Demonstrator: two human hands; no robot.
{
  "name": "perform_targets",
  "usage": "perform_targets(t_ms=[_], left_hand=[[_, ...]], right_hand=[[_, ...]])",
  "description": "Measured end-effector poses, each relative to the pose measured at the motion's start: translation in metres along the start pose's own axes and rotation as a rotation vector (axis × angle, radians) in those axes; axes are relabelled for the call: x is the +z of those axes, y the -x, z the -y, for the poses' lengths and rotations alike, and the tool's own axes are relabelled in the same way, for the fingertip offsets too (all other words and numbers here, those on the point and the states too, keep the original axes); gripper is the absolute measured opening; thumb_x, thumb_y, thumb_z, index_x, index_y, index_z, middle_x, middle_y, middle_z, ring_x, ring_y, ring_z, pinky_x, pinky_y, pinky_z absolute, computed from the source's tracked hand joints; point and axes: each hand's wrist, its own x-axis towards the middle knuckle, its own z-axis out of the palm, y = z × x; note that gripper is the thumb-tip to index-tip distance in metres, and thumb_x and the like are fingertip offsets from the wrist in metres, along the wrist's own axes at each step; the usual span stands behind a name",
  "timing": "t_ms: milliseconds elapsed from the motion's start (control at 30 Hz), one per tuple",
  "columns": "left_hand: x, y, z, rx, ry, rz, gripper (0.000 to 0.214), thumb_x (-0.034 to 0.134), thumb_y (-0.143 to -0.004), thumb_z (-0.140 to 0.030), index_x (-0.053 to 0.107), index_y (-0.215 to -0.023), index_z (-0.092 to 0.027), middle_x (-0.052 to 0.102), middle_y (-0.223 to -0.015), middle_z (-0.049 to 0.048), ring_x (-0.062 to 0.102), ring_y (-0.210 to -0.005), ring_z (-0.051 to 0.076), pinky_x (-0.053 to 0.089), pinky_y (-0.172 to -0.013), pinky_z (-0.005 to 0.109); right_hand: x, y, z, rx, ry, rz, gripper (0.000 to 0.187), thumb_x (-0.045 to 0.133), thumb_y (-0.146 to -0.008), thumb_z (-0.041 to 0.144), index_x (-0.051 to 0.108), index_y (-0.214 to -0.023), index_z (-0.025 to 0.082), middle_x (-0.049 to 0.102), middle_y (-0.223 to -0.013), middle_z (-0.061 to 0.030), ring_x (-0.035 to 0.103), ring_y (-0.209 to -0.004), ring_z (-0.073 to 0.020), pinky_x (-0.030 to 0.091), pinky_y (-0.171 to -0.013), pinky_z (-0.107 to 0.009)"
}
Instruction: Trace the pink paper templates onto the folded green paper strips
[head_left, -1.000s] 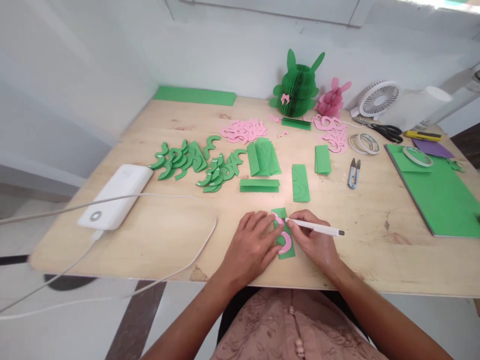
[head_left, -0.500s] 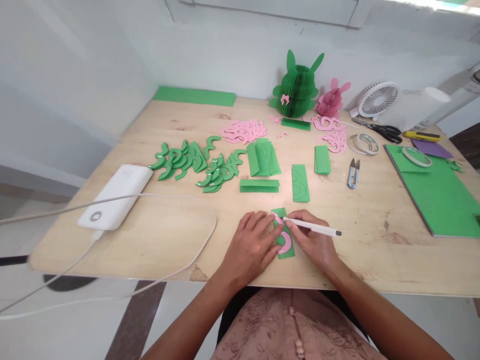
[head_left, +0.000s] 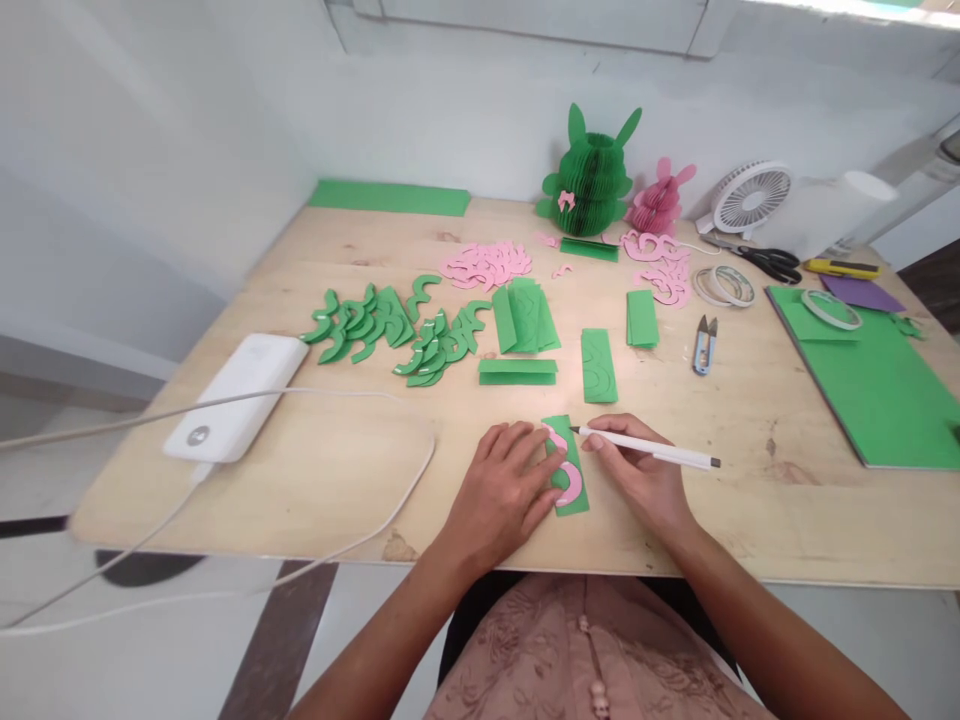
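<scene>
A narrow green paper strip point(head_left: 576, 508) lies on the table in front of me, with a curvy pink paper cut-out point(head_left: 574, 485) on top of it. My left hand point(head_left: 506, 485) rests flat, its fingers stretched over the left side of the strip and pressing the cut-out. Pinched in my right hand point(head_left: 637, 480) is a white pen point(head_left: 664, 450). Its dark tip is just right of the strip's upper edge, seemingly a little off the paper. Beyond the hands lies a green paper piece with drawn curves point(head_left: 599, 368).
Green curved cut-outs point(head_left: 364, 322) and a pink pile point(head_left: 487, 264) lie left and behind. A white power bank point(head_left: 236, 398) trails cables over the left side. Blue snips point(head_left: 704, 350), tape rolls point(head_left: 731, 288), black scissors point(head_left: 769, 262) and green sheets point(head_left: 885, 400) are at right.
The pen tip has moved right, away from the pink cut-out's edge, and my right hand shifted slightly right with it. My left hand stays in place on the strip.
</scene>
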Motion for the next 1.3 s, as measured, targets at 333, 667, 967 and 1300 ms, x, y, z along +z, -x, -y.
perform_targets(t_ms=[333,667,967,1300], left_hand=[[0.0,-0.001,-0.001,0.007,-0.014,-0.005,0.026,0.054,-0.092,-0.029,0.064,-0.115,-0.022,0.06,-0.126,0.0079,0.048,-0.121,0.027,0.039,-0.104,0.047],[0.0,-0.001,-0.001,0.002,-0.012,0.009,0.028,0.055,-0.091,-0.03,0.062,-0.116,-0.022,0.059,-0.127,0.0077,0.048,-0.122,0.027,0.038,-0.105,0.047],[-0.001,-0.001,-0.002,-0.006,0.007,0.016,0.026,0.054,-0.091,-0.028,0.06,-0.115,-0.02,0.06,-0.125,0.0076,0.048,-0.122,0.026,0.038,-0.105,0.044],[0.001,0.0,0.0,-0.003,0.007,0.014,0.021,0.054,-0.091,-0.029,0.063,-0.108,-0.021,0.059,-0.127,0.0065,0.047,-0.122,0.027,0.037,-0.106,0.046]], right_hand=[[-0.012,0.033,-0.002,-0.035,0.101,0.119,0.016,0.057,-0.09,0.033,0.069,-0.094,0.022,0.074,-0.091,-0.0046,0.069,-0.082,-0.0189,0.055,-0.072,-0.029],[-0.007,0.043,-0.007,-0.525,0.407,0.182,0.024,0.05,-0.091,0.016,0.066,-0.11,0.021,0.074,-0.091,-0.0067,0.067,-0.079,-0.02,0.052,-0.073,-0.035],[-0.003,0.046,-0.009,-0.598,0.56,0.168,0.023,0.049,-0.092,0.015,0.068,-0.104,0.021,0.074,-0.087,-0.0072,0.067,-0.079,-0.0204,0.049,-0.073,-0.035],[-0.007,0.043,-0.003,-0.423,0.354,0.175,0.022,0.049,-0.093,0.019,0.067,-0.105,0.021,0.074,-0.089,-0.0063,0.067,-0.078,-0.0198,0.052,-0.073,-0.035]])
